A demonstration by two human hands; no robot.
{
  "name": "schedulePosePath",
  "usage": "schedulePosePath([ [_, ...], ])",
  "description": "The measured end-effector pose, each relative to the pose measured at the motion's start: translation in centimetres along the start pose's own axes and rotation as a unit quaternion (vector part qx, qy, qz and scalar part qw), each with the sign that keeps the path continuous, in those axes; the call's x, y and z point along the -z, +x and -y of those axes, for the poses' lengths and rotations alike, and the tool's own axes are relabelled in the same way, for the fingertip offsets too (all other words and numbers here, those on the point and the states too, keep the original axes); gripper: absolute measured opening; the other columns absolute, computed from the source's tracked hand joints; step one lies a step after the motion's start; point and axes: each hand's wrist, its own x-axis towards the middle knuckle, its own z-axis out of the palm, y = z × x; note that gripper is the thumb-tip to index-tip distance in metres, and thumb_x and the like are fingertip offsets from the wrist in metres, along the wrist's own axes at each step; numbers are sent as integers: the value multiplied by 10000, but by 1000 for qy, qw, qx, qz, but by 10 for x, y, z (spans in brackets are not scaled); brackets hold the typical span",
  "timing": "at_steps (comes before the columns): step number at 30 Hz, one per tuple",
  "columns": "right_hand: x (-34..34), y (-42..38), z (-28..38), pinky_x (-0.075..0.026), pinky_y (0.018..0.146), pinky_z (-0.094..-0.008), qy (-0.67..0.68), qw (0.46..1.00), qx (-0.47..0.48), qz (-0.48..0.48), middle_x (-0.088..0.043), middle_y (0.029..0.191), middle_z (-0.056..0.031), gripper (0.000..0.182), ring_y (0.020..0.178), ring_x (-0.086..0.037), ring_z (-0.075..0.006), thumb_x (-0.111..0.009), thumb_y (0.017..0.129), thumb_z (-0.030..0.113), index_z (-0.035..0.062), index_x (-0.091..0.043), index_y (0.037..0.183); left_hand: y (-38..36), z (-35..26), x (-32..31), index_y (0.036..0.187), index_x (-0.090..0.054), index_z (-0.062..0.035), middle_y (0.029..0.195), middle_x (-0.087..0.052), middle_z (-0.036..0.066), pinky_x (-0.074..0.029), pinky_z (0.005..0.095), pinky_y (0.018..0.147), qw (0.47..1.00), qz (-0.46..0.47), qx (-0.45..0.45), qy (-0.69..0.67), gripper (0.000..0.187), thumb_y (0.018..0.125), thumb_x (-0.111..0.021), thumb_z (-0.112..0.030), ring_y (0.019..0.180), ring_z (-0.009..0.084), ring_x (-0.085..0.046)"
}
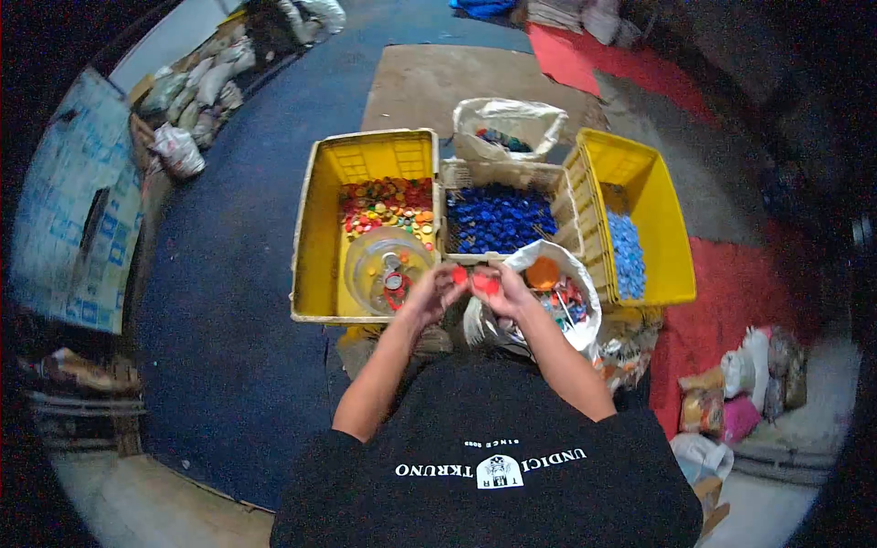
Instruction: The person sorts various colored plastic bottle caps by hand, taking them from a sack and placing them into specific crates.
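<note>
Nearest the camera is a black shirt point(512, 457) with white print, seen upside down, that reads "UNDICI TKRUNO" around a small crest, with a tiny "SINCE" line I cannot fully read. At ten o'clock a big yellow crate point(320, 228) holds mixed coloured bottle caps point(388, 205) and a clear plastic jar point(385, 267). At two o'clock a second yellow crate point(653, 219) holds light blue caps point(626, 256). Between them, at twelve o'clock, a pale basket point(498, 173) is full of dark blue caps point(498, 219), with an open white sack point(507, 123) behind it. Just right of centre a white bag point(566, 301) of assorted caps, an orange lid on top, sits touching the right forearm. At centre, the left hand point(437, 290) pinches a red cap point(460, 275), and the right hand point(501, 288) is closed on another red cap point(487, 284), the two held close together above the bag's edge. Sacks and packets lie along the floor at eleven and four o'clock.
</note>
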Motion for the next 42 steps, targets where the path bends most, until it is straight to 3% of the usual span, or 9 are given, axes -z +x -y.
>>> schedulePosePath([
  [4,-135,58,50,-460,889,-453,-106,982,84,128,-581,868,-43,383,833,-554,-193,-421,963,480,122,-556,947,-28,-110,-40,1501,-132,-133,1536,-100,206,-361,448,1068,979,-12,-202,-10,789,911,-505,-501,1273,389,-382],
  [6,-191,35,53,-385,969,-487,-136,981,113,81,-521,1278,-92,533,1137,-510,-259,-410,960,509,113,-444,1314,-46,-142,-60,1512,11,-138,1560,60,186,-202,453,1134,965,-41,-258,29,854,920,-416,-581,1416,395,-127],
  [8,-190,38,53,-252,1102,-509,-220,962,153,61,-159,1529,-171,728,1421,-152,-340,-434,955,508,139,-126,1502,-32,-148,-37,1510,-91,-110,1560,-84,161,-221,461,1126,939,-83,-329,56,804,930,-437,-546,1401,338,-203],
  [11,-147,18,35,-263,1097,-505,-252,957,142,22,-36,1563,-174,797,1422,-147,-343,-499,935,493,120,-87,1506,-45,-115,-5,1460,-297,-79,1476,-332,117,-379,415,1023,934,-139,-304,124,643,956,-462,-441,1313,242,-381],
  [15,-19,-29,23,-479,929,-437,-197,969,110,-104,-395,1349,-161,522,1190,-482,-314,-536,943,382,46,-434,1330,-48,-3,68,1306,-527,-68,1067,-648,71,-454,207,624,905,-148,-323,235,376,956,-535,-203,735,92,-574],
  [22,118,-95,16,-524,681,-346,-347,874,198,-276,-598,964,-77,229,752,-610,-199,-533,930,177,24,-558,1100,-65,61,63,1185,-598,-27,987,-659,58,-477,228,647,913,-159,-179,331,303,939,-571,-201,786,100,-617],
  [24,133,-93,-4,-521,713,-339,-601,720,222,-266,-631,903,-93,232,760,-616,-198,-550,916,173,-9,-598,1051,-50,56,40,1153,-604,-10,997,-662,75,-494,254,709,865,-63,-204,454,294,934,-585,-203,815,118,-619],
  [32,69,-119,-64,-462,885,-456,-835,547,-53,-43,-620,1092,-236,396,1028,-596,-369,-395,923,225,61,-522,1261,26,118,0,1383,-283,49,1223,-519,322,-433,410,962,752,-30,-187,631,996,727,-726,-555,1142,387,-543],
  [42,82,-107,-12,-455,912,-439,-769,637,1,-51,-622,1135,-206,515,1049,-594,-379,-446,934,459,42,-558,1216,18,113,-3,1279,-449,-64,967,-661,246,-495,424,813,799,-96,-187,563,561,790,-649,-252,929,384,-647],
])
